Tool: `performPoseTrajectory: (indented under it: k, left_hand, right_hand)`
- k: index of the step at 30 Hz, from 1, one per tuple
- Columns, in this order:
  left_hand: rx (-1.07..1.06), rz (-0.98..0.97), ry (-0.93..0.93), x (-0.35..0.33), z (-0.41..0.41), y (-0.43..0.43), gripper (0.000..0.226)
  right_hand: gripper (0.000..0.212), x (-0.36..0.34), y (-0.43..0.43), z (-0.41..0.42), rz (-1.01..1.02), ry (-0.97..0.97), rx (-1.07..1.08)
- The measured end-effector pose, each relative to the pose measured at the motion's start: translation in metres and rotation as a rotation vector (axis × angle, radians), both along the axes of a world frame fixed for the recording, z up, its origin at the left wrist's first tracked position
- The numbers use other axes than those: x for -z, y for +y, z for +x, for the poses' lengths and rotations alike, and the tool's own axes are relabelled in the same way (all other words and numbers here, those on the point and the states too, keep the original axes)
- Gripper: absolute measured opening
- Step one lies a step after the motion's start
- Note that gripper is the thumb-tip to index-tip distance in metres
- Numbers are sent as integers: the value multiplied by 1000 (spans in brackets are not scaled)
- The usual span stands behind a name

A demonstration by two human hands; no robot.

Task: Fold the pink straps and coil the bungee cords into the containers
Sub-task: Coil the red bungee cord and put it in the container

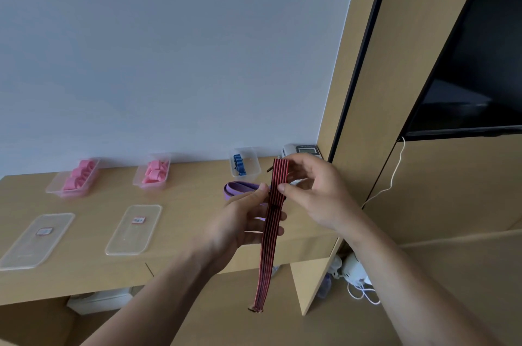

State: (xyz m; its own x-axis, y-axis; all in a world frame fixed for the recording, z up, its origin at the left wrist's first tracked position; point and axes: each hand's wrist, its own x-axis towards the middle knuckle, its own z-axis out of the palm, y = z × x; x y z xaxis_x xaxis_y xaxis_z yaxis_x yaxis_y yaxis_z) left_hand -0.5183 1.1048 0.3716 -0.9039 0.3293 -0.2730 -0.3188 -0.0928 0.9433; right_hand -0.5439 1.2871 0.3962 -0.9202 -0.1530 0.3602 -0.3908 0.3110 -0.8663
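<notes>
While both hands work above the table's right end, I log the scene as follows.

Red cord: a red-and-black striped bungee cord (pixel 271 229), folded into several parallel strands, hangs upright in the air from about 12 o'clock of the hands down past the table (pixel 180 221) edge; a small hook end shows at its bottom.
Left hand: my left hand (pixel 240 229) sits at 9 o'clock of the bundle, thumb pressed on the strands' front and fingers (pixel 275 217) wrapped behind, closed on the cord's middle.
Right hand: my right hand (pixel 316 193) sits at 3 o'clock of the bundle, thumb and forefinger pinching the upper strands near the folded top.
Blue cord: a blue striped bungee cord (pixel 239 164) lies in a clear container (pixel 245 162) at the table's far edge, at 11 o'clock of the hands.
Pink straps: folded pink straps (pixel 156 172) fill one clear tub, and more pink straps (pixel 80 174) fill another tub further toward 9 o'clock.
Lids: two clear lids (pixel 134 229) (pixel 36 239) lie flat on the table, each just on the near side of a pink tub.
Purple band: a purple band (pixel 240 188) lies on the table behind the left hand, partly hidden.
Phone: a desk phone (pixel 303 150) stands at the table's far right corner.
Screen: a dark screen (pixel 474 63) hangs on the wood panel at 2 o'clock.
</notes>
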Motion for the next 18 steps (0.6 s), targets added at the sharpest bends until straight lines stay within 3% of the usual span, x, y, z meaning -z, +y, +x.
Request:
performPoseTrajectory:
  k: [8, 12, 15, 18]
  left_hand:
    - [6, 28, -64, 1, 1, 4, 63]
    - [-32, 91, -106, 3, 0, 1, 62]
    - [-63, 99, -110, 3, -1, 0, 59]
    - [-84, 117, -108, 1, -1, -1, 59]
  right_hand:
    - [54, 11, 0, 6, 3, 162, 88]
    - [36, 11, -2, 15, 108, 419, 112]
    - [19, 12, -3, 24, 82, 451, 103]
    - [18, 13, -4, 34, 90, 443, 93]
